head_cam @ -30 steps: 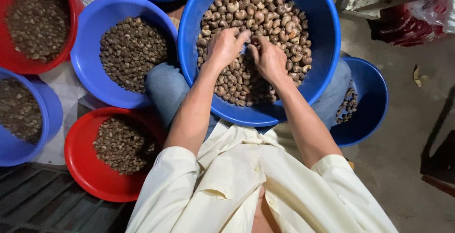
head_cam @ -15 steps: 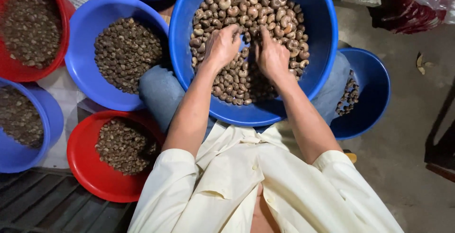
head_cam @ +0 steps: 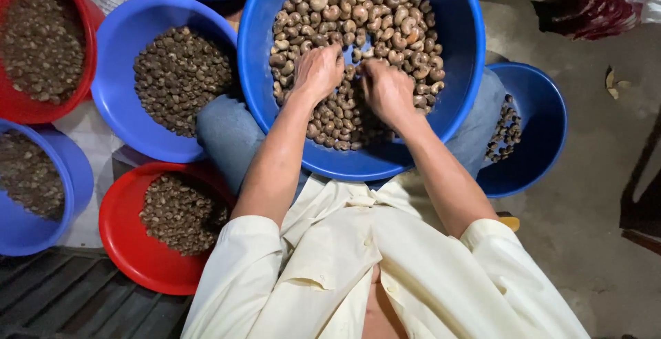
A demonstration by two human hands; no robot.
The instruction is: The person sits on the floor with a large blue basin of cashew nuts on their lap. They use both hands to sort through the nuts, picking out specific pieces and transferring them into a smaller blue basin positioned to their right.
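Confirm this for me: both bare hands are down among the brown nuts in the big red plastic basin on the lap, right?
Not quite: the big round plastic basin on the lap is blue, not red, as the head view shows. The rest holds: the left hand and the right hand are both down among the brown nuts in it.

A large round blue plastic basin [head_cam: 461,49] fills the upper middle of the frame, resting on the person's lap. It holds a heap of brown, kidney-shaped raw cashew nuts [head_cam: 358,15], piled thickest toward the top. At the heap's centre a small patch of bare blue bottom shows between the nuts.
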